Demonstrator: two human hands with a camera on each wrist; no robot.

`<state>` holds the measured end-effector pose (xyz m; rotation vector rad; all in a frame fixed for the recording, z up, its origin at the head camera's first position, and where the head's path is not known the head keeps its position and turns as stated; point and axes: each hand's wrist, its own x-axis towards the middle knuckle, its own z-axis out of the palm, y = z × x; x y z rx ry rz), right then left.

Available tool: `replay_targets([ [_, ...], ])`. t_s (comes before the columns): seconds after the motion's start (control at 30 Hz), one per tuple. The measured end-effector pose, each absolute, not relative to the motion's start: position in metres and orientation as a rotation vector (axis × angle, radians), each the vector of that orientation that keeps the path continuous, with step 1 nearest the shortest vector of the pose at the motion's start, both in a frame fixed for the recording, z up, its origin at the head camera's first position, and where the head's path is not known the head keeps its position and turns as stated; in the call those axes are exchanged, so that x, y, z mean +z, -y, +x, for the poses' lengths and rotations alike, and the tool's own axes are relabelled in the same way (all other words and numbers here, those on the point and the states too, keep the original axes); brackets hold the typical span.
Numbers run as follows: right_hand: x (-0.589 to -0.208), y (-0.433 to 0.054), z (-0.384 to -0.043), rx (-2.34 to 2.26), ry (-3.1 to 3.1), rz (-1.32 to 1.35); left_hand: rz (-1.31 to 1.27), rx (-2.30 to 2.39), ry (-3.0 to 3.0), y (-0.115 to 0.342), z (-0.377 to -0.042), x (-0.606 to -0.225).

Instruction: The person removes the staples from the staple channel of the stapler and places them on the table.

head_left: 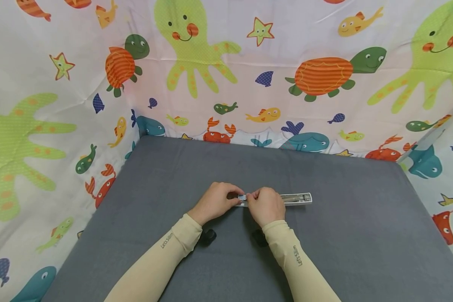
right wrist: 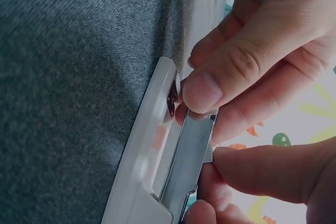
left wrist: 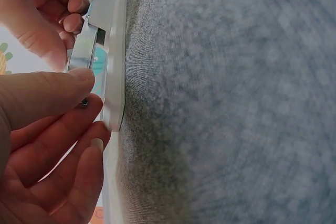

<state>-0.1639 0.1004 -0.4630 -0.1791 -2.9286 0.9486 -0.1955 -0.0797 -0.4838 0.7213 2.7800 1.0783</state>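
A white stapler (head_left: 305,199) with its top swung open lies lengthwise on the grey table, between both hands. Its metal magazine (right wrist: 188,153) is tilted up a little from the white base. With thumb and fingers, the left hand (head_left: 216,201) pinches the front end of the magazine. Close beside it, the right hand (head_left: 267,205) pinches a small ridged strip, like staples (right wrist: 209,153), at the magazine's side. In the left wrist view, the left thumb lies on the magazine's tip and the right fingers curl behind it.
The grey cloth-covered table (head_left: 343,235) stretches around the stapler. A curtain (head_left: 256,75) printed with sea animals stands along its back and sides. Black devices (head_left: 208,238) sit under both wrists.
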Motion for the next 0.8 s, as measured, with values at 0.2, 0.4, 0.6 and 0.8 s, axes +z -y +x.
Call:
replay_targets([
  [0.2, -0.46, -0.103, -0.164, 0.984, 2.936, -0.175, 0.721, 1.084, -2.779, 0.079, -0.196, -0.484],
  [0.4, -0.457, -0.106, -0.164, 1.024, 2.95, -0.17, 0.732, 1.095, -2.767, 0.079, -0.195, -0.483],
  [0.6, -0.45, -0.113, -0.165, 1.095, 2.986, -0.185, 0.705, 1.095, -2.759, 0.079, -0.195, -0.483],
  [0.8, -0.441, -0.131, -0.163, 1.134, 2.985, -0.187, 0.672, 1.084, -2.761, 0.078, -0.194, -0.482],
])
